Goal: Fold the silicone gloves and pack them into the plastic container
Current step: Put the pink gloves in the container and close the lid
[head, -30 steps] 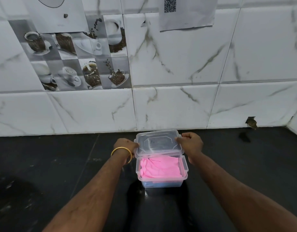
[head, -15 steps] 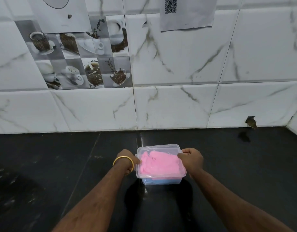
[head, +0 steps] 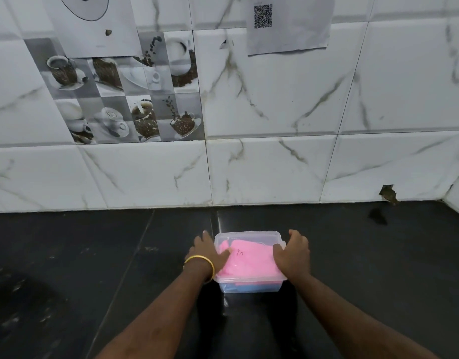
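Plastic container point(head: 250, 278) sits mid-table, near the front edge, lid point(head: 249, 235) on; pink glove point(head: 249, 263) over blue glove point(head: 251, 287) inside. Left hand point(head: 210, 252) and right hand point(head: 292, 255) lie flat on the lid, fingers spread, gripping nothing. Step: sealing. Next, probably: press each lid edge until seated.

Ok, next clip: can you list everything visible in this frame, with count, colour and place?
clear plastic container: one, transparent, on the counter between the hands, lid on
pink silicone glove: one visible, pink, folded inside, on top
blue item: one, blue, under the pink layer; too hidden to identify
black stone counter: one, black, across the lower frame
white marble-look wall tiles: many, white with grey veins, behind the counter
coffee-picture tile: one, grey and brown, upper left wall
paper sheet with QR code: one, white, upper wall
gold bangle: one, gold, left wrist
left hand: on the container's left edge
right hand: on its right edge
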Motion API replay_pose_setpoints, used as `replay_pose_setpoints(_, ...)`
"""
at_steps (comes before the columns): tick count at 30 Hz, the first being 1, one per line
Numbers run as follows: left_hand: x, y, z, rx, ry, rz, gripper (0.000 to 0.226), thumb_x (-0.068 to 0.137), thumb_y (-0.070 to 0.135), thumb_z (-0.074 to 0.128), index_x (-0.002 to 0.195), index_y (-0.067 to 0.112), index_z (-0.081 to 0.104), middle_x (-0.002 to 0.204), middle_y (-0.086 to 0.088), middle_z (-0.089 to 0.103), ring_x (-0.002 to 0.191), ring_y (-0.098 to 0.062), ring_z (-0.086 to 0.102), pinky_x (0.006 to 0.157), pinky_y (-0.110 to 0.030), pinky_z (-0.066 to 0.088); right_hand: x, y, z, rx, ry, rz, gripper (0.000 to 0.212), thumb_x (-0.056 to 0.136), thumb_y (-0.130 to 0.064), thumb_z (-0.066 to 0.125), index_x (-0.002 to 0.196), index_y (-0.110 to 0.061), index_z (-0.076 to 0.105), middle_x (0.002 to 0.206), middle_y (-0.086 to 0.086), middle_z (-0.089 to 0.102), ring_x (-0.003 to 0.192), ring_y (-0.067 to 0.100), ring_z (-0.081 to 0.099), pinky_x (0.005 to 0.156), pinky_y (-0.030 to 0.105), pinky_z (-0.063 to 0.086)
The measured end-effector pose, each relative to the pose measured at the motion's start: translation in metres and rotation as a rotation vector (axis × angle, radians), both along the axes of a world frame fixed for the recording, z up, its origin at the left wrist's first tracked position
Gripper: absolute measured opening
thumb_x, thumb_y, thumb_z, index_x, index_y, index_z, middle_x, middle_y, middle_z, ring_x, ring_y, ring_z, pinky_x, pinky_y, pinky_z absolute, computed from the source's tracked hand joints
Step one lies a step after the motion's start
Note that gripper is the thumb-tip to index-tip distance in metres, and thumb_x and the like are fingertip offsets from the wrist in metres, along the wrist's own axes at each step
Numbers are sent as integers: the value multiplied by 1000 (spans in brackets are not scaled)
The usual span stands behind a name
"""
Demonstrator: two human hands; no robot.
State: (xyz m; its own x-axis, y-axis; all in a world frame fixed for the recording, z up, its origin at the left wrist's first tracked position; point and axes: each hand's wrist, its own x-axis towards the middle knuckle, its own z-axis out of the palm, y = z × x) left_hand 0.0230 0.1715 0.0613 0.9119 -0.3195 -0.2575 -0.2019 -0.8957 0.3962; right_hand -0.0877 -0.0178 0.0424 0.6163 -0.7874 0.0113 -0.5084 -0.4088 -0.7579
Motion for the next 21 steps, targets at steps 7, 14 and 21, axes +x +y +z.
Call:
replay_pose_setpoints(7, -11, -16, -30, 157, -309, -501, 105, 73, 88, 7, 153, 22, -11, 162, -1, -21, 147, -28, -24, 119, -50, -4, 18, 11, -10, -672, 314, 531, 70, 94, -66, 20, 155, -38, 0, 165, 1, -8, 151, 33, -9, 120, 51, 0)
replay_pose_setpoints(14, -5, -19, -36, 216, -342, -506, 84, 89, 69, 7, 154, 19, -5, 164, -3, -11, 149, -28, -15, 122, -48, 1, 29, 1, -27, -618, 406, 524, 78, 87, -75, 12, 155, -37, 3, 166, 0, -1, 151, 31, -7, 119, 55, 0)
replay_pose_setpoints(21, 14, -31, -38, 210, -340, -504, 77, 93, 63, 9, 155, 19, -2, 164, -2, -7, 150, -27, -11, 121, -46, 1, 46, -7, -29, -596, 408, 503, 78, 87, -76, 11, 154, -38, 2, 166, 0, -1, 151, 31, -7, 118, 57, -1)
